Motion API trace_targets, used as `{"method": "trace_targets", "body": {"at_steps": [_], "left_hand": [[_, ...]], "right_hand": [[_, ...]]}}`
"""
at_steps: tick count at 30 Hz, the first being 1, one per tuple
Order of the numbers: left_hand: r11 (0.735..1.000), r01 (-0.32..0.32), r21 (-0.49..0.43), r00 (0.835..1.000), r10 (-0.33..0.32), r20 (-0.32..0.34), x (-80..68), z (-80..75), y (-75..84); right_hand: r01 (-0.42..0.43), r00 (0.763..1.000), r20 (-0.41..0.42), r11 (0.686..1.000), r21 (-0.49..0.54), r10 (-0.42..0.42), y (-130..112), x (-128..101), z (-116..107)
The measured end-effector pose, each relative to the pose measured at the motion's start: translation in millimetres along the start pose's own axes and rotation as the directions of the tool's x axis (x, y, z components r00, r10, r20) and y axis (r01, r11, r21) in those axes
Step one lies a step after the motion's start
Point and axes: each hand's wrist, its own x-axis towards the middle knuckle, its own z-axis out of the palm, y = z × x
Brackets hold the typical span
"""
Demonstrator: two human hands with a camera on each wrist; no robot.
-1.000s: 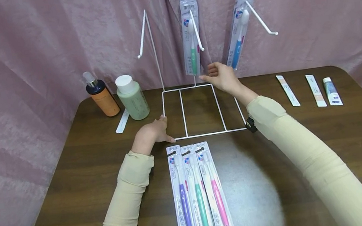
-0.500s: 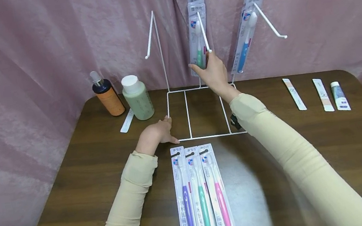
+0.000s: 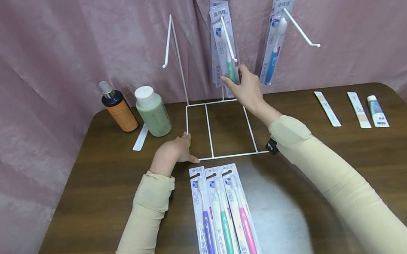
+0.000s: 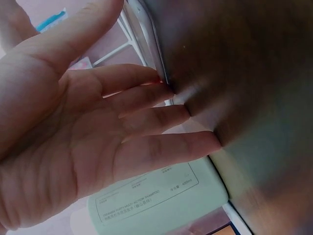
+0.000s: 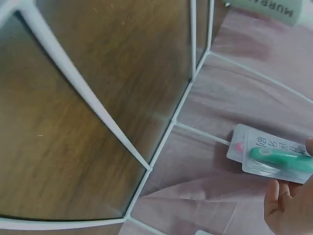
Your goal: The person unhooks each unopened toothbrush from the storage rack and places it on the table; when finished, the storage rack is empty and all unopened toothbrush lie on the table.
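Observation:
My right hand (image 3: 248,91) pinches the lower part of a packaged green toothbrush (image 3: 221,48), thumb in front and fingers at its right edge. That pack hangs on the middle hook of a white wire rack (image 3: 231,156), ahead of other packs; a pink handle end shows behind it in the right wrist view. My left hand (image 3: 173,152) rests at the rack's front left corner, fingers extended in the left wrist view (image 4: 98,122). Three packaged toothbrushes lie on the table: purple (image 3: 209,239), green (image 3: 228,240) and pink (image 3: 248,233). Packs with a blue toothbrush (image 3: 272,63) in front hang on the right hook.
The rack's left hook (image 3: 167,43) is bare. Left of the rack stand a green bottle (image 3: 155,118) and an orange spray bottle (image 3: 122,115). Label strips (image 3: 327,108) and a small tube (image 3: 377,111) lie at right. A pink curtain (image 3: 60,56) hangs behind.
My right hand has moved from beside the middle hook's packs to gripping the front one. That pack now sits forward and lower than those behind. The left hand has stayed at the rack's corner.

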Motion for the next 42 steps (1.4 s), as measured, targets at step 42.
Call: {"method": "trace_targets", "body": {"at_steps": [42], "left_hand": [[1.0, -0.003, -0.019, 1.0, 0.002, -0.01, 3.7, 1.3, -1.9]], "right_hand": [[0.004, 0.984, 0.171, 0.96, 0.281, -0.054, -10, -109, -83]]}}
